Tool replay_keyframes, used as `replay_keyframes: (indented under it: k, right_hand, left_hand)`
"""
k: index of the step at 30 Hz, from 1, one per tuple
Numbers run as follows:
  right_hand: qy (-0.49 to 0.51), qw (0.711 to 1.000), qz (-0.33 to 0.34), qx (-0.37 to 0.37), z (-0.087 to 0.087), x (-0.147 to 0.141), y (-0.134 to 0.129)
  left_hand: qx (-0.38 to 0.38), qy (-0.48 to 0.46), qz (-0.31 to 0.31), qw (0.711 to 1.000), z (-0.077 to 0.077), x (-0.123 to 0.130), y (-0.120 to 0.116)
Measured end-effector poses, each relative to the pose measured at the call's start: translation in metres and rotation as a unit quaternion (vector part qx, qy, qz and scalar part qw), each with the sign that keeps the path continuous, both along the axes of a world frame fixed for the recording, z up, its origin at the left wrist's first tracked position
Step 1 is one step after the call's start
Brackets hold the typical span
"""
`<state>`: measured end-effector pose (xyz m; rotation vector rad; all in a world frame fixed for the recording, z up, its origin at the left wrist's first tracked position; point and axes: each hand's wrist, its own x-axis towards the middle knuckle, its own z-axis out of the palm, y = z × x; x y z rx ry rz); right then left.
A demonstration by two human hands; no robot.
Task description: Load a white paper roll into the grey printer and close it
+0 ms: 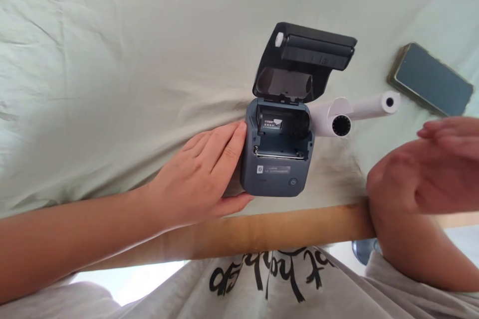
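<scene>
A small dark blue-grey printer (277,177) lies on the pale cloth with its black lid (292,60) swung up and its paper bay exposed. Along the printer's left side rests my left hand (204,174), fingers at the upper left edge and thumb by the lower left corner. Off to the right, my right hand (422,169) is raised above the cloth's near edge, away from the printer and blurred by motion. What its fingers hold, if anything, cannot be made out. Just right of the printer lie a white paper roll with a black core (324,117) and a thinner white roll (370,106).
A phone in a case (434,79) lies at the right. The pale cloth (149,60) is wrinkled and covers the surface. A wooden edge (280,232) runs along the near side, in front of the person's printed shirt.
</scene>
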<state>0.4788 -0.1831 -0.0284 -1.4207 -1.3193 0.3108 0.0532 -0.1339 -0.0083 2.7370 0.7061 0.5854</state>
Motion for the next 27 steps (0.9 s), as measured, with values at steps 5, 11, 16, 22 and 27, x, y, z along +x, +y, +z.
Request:
replay_keyframes:
  k: [5, 11, 16, 22, 27]
  right_hand:
    - [-0.213, 0.962, 0.105, 0.135, 0.009, -0.055, -0.012]
    - [-0.154, 0.976, 0.153, -0.016, 0.009, -0.073, -0.011]
    - [-0.129, 0.972, 0.191, -0.040, 0.006, -0.072, -0.008]
    - [-0.079, 0.979, 0.162, -0.095, 0.010, -0.086, -0.014]
    - [-0.049, 0.979, 0.173, -0.102, 0.017, -0.087, -0.011]
  left_hand:
    - [-0.027, -0.020, 0.032, 0.999, -0.003, 0.002, -0.006]
    - [-0.025, -0.024, 0.033, 0.999, -0.004, 0.003, -0.007]
    - [-0.022, -0.008, 0.034, 0.999, 0.001, 0.003, -0.004]
    - [-0.003, 0.038, 0.009, 0.999, 0.013, -0.002, 0.002]
    - [-0.038, 0.040, 0.014, 0.998, 0.013, -0.003, 0.000]
